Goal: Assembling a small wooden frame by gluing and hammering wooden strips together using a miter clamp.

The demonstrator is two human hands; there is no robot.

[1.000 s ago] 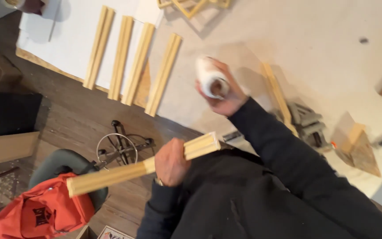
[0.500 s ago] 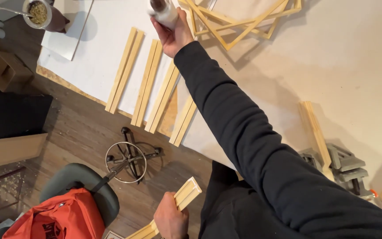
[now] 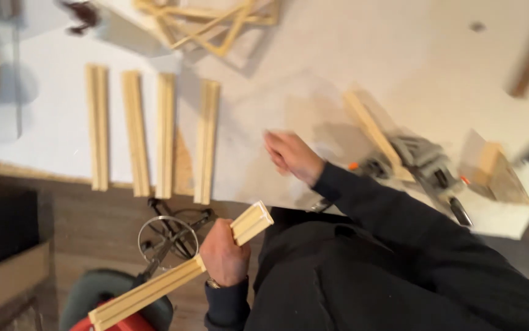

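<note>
- While your left hand [image 3: 224, 257] clenches the wooden moulding strip [image 3: 181, 274] near its upper end, the strip slants across your palm, fingers wrapped around it.
- Your right hand [image 3: 292, 156] hovers blurred over the white table [image 3: 399, 55], apparently holding nothing; finger state unclear.
- Four similar strips [image 3: 151, 132] lie parallel on the table.

Pale grooved wooden moulding strip [image 3: 178, 277], long and narrow, gripped around its middle, tilted with its cut end raised toward the right, held near the table's near edge
</note>
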